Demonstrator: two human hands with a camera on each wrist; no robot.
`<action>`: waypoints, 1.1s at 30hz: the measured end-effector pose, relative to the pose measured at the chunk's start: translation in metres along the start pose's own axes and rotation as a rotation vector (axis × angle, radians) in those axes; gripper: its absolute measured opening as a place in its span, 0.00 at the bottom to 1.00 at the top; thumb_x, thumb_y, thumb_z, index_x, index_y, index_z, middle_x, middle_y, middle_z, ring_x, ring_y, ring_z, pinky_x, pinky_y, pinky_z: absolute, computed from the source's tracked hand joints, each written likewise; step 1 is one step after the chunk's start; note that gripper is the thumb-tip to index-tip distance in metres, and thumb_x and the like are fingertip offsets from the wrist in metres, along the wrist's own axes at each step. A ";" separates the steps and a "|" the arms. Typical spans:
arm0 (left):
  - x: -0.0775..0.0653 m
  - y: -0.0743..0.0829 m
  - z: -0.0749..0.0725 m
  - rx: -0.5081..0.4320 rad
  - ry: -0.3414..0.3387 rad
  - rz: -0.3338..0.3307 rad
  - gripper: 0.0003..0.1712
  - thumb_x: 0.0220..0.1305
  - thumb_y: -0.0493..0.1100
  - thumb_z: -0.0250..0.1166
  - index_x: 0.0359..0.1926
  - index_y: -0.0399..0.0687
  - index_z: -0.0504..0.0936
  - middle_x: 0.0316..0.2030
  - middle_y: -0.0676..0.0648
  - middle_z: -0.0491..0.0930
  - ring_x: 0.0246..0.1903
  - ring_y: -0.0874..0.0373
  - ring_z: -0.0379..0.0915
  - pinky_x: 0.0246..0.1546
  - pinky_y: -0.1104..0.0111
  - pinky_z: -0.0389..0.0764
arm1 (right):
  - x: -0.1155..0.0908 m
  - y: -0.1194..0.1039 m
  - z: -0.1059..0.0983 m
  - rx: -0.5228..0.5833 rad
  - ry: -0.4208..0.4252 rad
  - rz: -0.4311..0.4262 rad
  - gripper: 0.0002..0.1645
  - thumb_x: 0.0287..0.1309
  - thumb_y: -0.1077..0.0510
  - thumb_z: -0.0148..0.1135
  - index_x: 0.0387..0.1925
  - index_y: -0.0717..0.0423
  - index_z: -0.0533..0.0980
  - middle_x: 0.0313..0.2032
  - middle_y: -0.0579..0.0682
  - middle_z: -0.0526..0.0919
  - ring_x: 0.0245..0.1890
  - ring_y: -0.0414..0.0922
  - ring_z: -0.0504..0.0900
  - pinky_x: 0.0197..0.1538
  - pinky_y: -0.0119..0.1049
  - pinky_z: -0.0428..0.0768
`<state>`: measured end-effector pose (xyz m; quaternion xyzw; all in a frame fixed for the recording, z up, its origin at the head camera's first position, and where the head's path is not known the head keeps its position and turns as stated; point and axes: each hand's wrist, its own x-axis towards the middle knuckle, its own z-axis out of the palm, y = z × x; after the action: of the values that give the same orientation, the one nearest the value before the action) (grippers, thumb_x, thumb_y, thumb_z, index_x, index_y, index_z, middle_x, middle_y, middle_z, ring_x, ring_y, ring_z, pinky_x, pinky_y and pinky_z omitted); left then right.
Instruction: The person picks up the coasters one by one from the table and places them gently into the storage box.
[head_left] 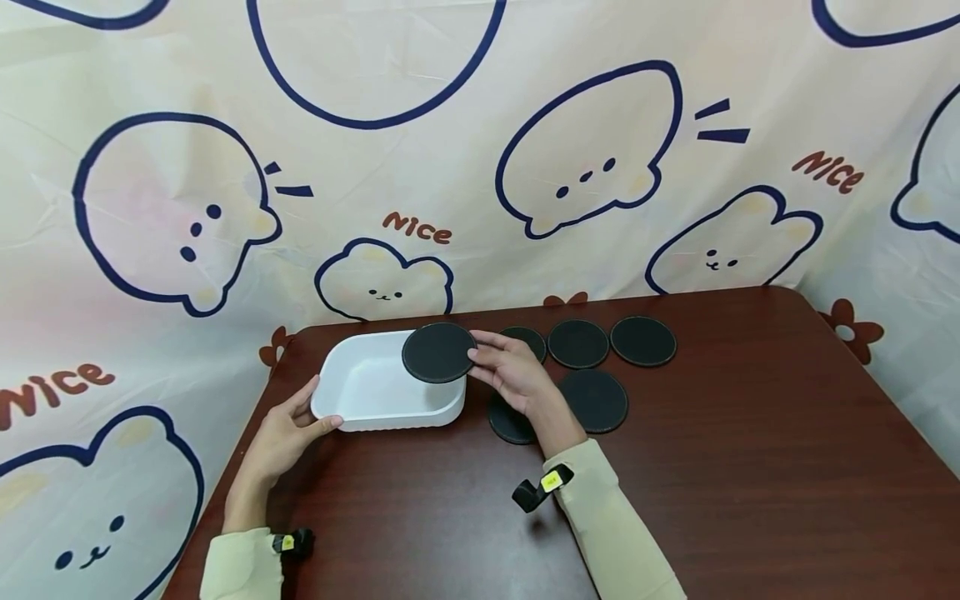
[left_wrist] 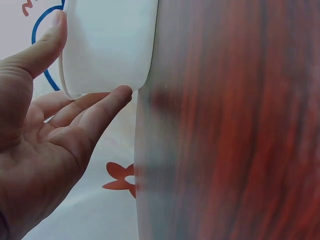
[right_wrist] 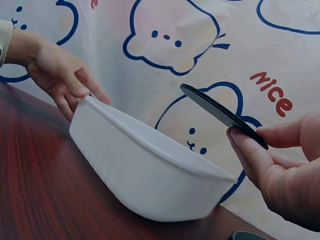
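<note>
Risk, first of all, of a dropped black disc [head_left: 439,352]: pinched only by its right edge between thumb and fingers of the right hand [head_left: 517,375], above the right part of the white tray [head_left: 390,422], with most of its width unsupported. With a loosening pinch, perhaps a swivel and a clatter into the tray, or onto the rim and off to the desk [head_left: 675,517]. Second worry: a knock against the rim from too low a pass, despite a visible gap in the right wrist view. Left hand [head_left: 281,437] pinching the left end of the tray, thumb at the near side; no hold at the right end, hence possible pivoting under a bump. Hard to tell whether slightly lifted or flat on the desk. Also worth watching: five more dark discs [head_left: 643,341] on the desk to the right of the tray, some partly behind the right hand and wrist. Easily nudged, likely, by the wrist camera [head_left: 532,495] or sleeve [head_left: 615,517] on a low, careless swing.
</note>
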<state>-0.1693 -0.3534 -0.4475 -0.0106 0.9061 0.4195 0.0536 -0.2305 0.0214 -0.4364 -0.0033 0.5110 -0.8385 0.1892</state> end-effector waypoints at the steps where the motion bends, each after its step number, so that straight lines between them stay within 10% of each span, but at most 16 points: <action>1: 0.000 0.000 0.000 0.001 0.000 -0.001 0.58 0.70 0.55 0.74 0.87 0.48 0.48 0.82 0.32 0.58 0.71 0.37 0.76 0.53 0.79 0.84 | 0.001 0.001 0.002 0.003 0.002 -0.002 0.34 0.77 0.71 0.56 0.80 0.62 0.65 0.75 0.64 0.71 0.60 0.44 0.85 0.62 0.35 0.86; 11: 0.001 0.000 0.001 0.006 -0.003 0.007 0.58 0.70 0.53 0.74 0.87 0.47 0.48 0.82 0.32 0.59 0.71 0.36 0.75 0.56 0.72 0.86 | 0.006 0.013 0.017 -0.056 0.022 -0.004 0.32 0.75 0.70 0.59 0.77 0.61 0.70 0.70 0.65 0.76 0.61 0.46 0.85 0.67 0.42 0.83; 33: -0.001 -0.001 -0.001 -0.003 0.003 0.015 0.59 0.70 0.55 0.74 0.87 0.44 0.48 0.82 0.32 0.58 0.71 0.36 0.74 0.52 0.82 0.82 | 0.012 0.015 0.036 -0.552 0.122 -0.106 0.22 0.70 0.68 0.67 0.64 0.61 0.82 0.56 0.63 0.88 0.44 0.49 0.91 0.38 0.32 0.89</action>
<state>-0.1685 -0.3549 -0.4476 -0.0047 0.9055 0.4215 0.0490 -0.2299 -0.0195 -0.4345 -0.0309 0.7296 -0.6749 0.1059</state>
